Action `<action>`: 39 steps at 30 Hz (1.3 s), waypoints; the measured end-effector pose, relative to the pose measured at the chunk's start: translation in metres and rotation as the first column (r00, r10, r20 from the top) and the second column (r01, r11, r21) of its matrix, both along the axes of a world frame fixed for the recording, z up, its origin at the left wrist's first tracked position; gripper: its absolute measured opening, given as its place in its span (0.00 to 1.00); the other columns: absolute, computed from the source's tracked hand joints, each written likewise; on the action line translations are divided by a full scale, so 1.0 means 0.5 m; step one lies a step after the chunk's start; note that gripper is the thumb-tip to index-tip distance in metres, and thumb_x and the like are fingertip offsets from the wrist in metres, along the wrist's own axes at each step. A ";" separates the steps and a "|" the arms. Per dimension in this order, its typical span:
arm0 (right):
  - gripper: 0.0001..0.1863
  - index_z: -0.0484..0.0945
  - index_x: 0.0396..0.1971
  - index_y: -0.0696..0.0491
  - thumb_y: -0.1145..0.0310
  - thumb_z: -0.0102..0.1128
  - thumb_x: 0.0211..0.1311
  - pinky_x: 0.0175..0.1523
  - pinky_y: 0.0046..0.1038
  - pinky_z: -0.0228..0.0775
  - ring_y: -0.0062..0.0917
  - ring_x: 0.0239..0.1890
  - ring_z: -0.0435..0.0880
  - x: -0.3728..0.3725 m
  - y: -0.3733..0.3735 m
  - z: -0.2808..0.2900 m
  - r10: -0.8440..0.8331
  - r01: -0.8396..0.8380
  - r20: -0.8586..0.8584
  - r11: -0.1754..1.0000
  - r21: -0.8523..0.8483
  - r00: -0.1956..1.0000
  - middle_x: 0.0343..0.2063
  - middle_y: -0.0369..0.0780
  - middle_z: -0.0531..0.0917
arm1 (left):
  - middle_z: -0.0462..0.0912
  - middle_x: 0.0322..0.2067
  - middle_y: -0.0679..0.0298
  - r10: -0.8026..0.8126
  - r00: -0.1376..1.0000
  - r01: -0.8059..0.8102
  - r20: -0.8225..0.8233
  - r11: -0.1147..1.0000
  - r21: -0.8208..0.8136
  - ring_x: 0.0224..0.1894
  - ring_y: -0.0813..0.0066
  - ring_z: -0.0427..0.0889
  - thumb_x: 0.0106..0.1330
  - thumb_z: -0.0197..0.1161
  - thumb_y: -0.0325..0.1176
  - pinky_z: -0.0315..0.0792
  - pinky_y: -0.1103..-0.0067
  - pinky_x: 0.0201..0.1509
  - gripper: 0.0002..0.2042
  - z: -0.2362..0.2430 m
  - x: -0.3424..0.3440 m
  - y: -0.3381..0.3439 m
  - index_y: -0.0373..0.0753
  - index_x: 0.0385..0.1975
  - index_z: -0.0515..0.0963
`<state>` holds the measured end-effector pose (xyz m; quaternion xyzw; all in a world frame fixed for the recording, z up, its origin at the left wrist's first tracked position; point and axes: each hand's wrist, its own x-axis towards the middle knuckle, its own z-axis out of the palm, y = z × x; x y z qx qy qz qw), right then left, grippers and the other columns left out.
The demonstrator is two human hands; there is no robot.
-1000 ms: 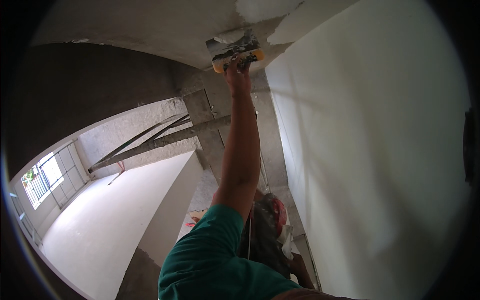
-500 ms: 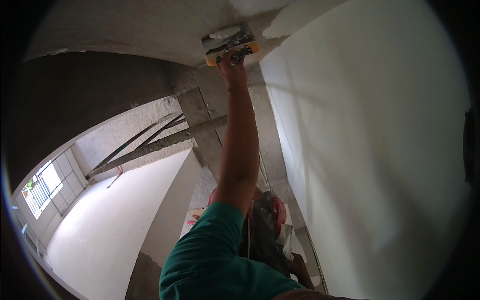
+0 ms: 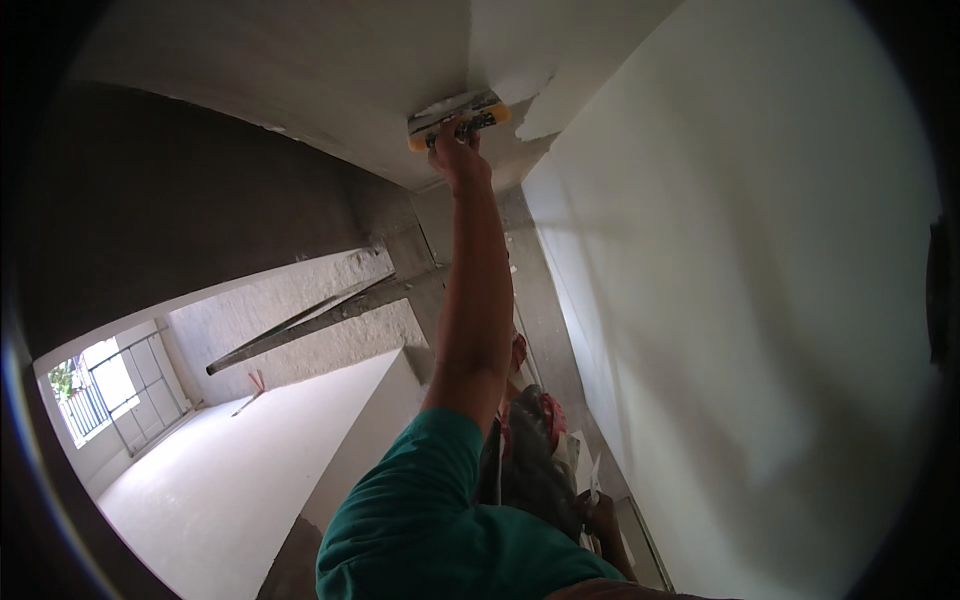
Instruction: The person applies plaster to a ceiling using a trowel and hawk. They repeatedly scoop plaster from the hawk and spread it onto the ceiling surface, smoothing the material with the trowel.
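Overhead, my left hand is wrapped round the handle of a wide putty knife with yellow-orange ends. Its broad blade meets the grey ceiling, and whitish putty lies along the blade. Beyond and to the right of the blade spreads a paler coated area with a ragged edge. Low down at my right side, my right hand is closed round a thin, pale, blade-like tool; its lower part is hidden by the fingers and my body.
A smooth white wall rises close on the right. At left, a dark beam runs below the ceiling. Beneath it are a long bar, a white wall and a barred window. My foot shows far below.
My view has tilted, so ceiling and beam sit lower in it. The putty knife has tipped; its blade face looks narrower, and the putty lump on it shows as a thin band.
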<state>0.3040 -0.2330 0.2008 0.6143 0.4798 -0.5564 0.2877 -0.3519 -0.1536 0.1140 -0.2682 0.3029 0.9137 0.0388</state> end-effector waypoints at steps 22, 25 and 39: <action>0.21 0.76 0.33 0.63 0.57 0.62 0.55 0.22 0.30 0.66 0.25 0.16 0.75 -0.010 0.074 -0.161 0.536 -0.399 -0.243 0.803 0.442 0.809 0.20 0.42 0.78 | 0.74 0.40 0.61 -0.231 0.891 0.149 -0.391 0.962 -0.229 0.39 0.68 0.76 0.57 0.62 0.35 0.76 0.73 0.30 0.19 0.646 0.019 0.015 0.37 0.47 0.69; 0.20 0.76 0.36 0.63 0.59 0.61 0.54 0.22 0.30 0.67 0.24 0.18 0.75 0.014 0.087 -0.184 0.624 -0.487 -0.398 0.778 0.398 0.672 0.21 0.42 0.79 | 0.72 0.38 0.60 -0.123 0.930 0.092 -0.347 0.990 -0.104 0.37 0.68 0.75 0.59 0.58 0.33 0.72 0.74 0.31 0.14 0.448 0.129 -0.009 0.37 0.44 0.70; 0.12 0.76 0.32 0.57 0.65 0.59 0.50 0.17 0.27 0.63 0.21 0.13 0.73 -0.050 0.015 -0.073 0.061 -0.054 0.037 0.987 -0.149 0.997 0.19 0.37 0.77 | 0.74 0.40 0.62 -0.115 0.978 0.146 0.174 0.973 -0.178 0.40 0.72 0.75 0.52 0.61 0.30 0.72 0.75 0.36 0.19 -0.291 -0.011 0.035 0.36 0.45 0.69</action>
